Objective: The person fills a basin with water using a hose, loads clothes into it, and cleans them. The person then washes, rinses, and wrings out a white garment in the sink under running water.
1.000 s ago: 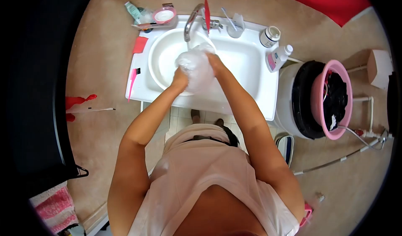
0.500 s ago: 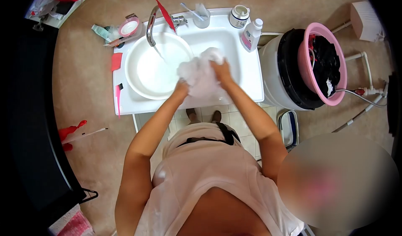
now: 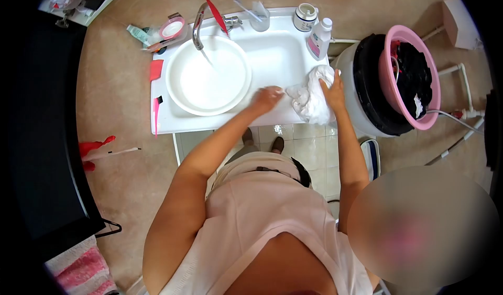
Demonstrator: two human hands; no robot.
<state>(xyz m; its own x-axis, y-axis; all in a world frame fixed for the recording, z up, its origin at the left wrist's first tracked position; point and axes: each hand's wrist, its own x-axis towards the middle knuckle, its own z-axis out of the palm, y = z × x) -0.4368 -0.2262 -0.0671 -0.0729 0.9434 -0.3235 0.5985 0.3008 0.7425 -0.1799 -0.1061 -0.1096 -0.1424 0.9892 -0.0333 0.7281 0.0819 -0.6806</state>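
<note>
A bunched, wet-looking white cloth [image 3: 313, 98] rests at the sink's right front corner, partly over the edge. My right hand [image 3: 334, 91] grips its right side, fingers closed on the fabric. To the left of the cloth, my left hand [image 3: 267, 99] hovers over the sink's front rim, apart from the bundle. Its fingers look curled but are smeared by motion. A white round basin [image 3: 173, 93] sits in the left part of the sink [image 3: 277, 59]. From the faucet [image 3: 198, 30], a thin stream of water runs into it.
A detergent bottle [image 3: 318, 41], a white jar [image 3: 305, 18] and a clear cup [image 3: 260, 21] with a brush stand along the sink's back. Right of it, a pink tub [image 3: 389, 80] of dark clothes sits on a black-lidded barrel [image 3: 367, 80]. A red ribbon [image 3: 212, 7] hangs near the faucet.
The white cloth has moved right, from between both hands to the sink's right corner. My left hand has let go of it and moved right; my right hand still grips it.
</note>
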